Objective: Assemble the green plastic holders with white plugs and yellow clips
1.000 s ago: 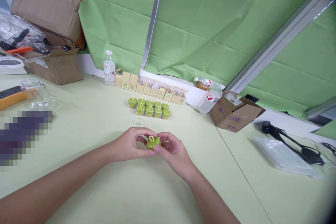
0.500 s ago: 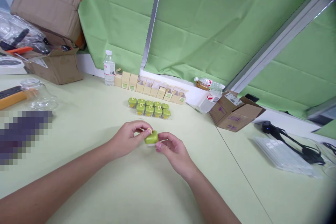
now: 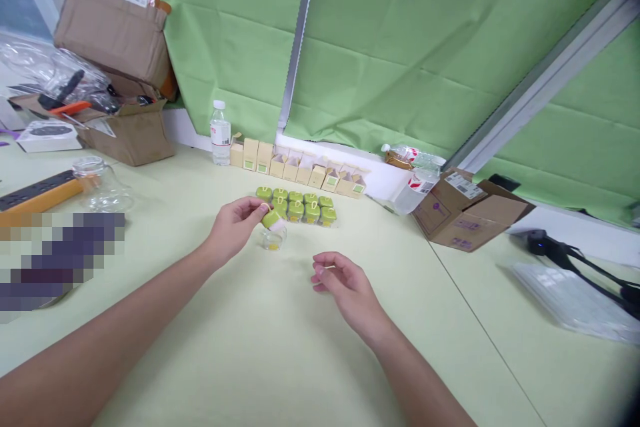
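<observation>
My left hand [image 3: 239,225] pinches the small loop on a green cap [image 3: 271,219]. The cap hangs tilted, its pale underside showing, just above a small clear cup [image 3: 273,240] with something yellow in its bottom. Whether cap and cup touch I cannot tell. My right hand [image 3: 345,283] is off to the right, holding nothing, its fingers curled loosely and apart. Right behind the cup, green-capped clear containers [image 3: 311,210] stand in two rows, each with a loop on top; my left hand hides part of the nearer row.
Small cream cartons [image 3: 303,170], several with their tops open, line the wall. A water bottle [image 3: 221,133] stands at their left end; another bottle [image 3: 410,193] leans by a cardboard box [image 3: 460,213] on the right. A glass vessel [image 3: 100,183] and power strip [image 3: 45,197] lie left.
My left hand has carried the green cap left and away from me, over the clear cup. My right hand has let go of the cap and drawn apart. The view has shifted slightly.
</observation>
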`<control>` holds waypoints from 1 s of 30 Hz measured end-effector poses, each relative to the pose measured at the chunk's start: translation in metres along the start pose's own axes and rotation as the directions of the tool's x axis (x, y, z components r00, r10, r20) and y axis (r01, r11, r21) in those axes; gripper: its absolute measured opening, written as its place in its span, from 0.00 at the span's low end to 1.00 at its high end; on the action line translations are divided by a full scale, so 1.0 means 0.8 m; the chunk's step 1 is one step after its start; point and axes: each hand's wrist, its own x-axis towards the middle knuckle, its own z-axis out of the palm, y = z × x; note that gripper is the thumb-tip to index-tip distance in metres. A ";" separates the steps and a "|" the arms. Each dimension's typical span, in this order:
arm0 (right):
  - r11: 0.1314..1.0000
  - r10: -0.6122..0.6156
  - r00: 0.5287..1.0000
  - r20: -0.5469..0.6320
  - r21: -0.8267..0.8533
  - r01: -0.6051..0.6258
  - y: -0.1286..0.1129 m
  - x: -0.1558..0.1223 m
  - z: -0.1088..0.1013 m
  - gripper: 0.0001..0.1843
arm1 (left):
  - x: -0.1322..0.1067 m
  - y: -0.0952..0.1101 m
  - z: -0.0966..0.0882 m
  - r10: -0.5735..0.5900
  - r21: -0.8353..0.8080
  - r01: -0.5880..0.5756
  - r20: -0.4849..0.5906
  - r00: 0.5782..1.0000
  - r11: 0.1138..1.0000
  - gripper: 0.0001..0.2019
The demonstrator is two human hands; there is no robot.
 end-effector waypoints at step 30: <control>0.925 -0.247 0.968 -0.051 -0.309 0.220 0.012 0.012 -0.007 0.28 | -0.039 -0.014 0.037 0.125 0.368 -0.306 0.439 0.890 0.878 0.14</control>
